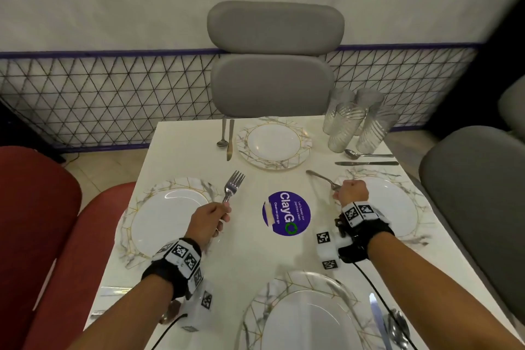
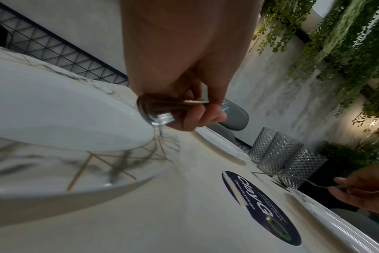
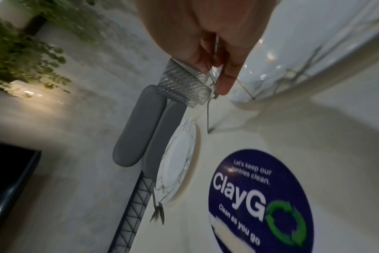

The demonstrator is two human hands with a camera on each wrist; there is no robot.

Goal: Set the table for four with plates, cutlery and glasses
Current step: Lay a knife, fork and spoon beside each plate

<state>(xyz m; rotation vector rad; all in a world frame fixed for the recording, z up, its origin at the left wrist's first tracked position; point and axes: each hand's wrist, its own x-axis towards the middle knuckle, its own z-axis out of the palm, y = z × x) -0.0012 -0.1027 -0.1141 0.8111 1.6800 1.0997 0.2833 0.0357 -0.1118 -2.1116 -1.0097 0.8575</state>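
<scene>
My left hand [image 1: 224, 212] grips a small bundle of forks [image 1: 233, 183] by the handles, tines pointing away, just right of the left plate [image 1: 147, 224]. The stacked handle ends [image 2: 158, 113] show under my curled fingers [image 2: 203, 116] in the left wrist view. My right hand [image 1: 339, 192] pinches one fork [image 1: 319, 177] at the inner rim of the right plate [image 1: 397, 207]; its free end [image 3: 209, 131] slants down to the tabletop. Two more marble-rimmed plates sit far [image 1: 274, 142] and near [image 1: 306, 318]. Several ribbed glasses [image 1: 355, 122] stand together at the far right corner.
A spoon and knife [image 1: 228, 136] lie left of the far plate, another spoon [image 1: 366, 155] and knife [image 1: 366, 163] beyond the right plate, and a knife [image 1: 377, 318] right of the near plate. A round blue sticker [image 1: 286, 213] marks the centre. Chairs surround the table [image 1: 255, 258].
</scene>
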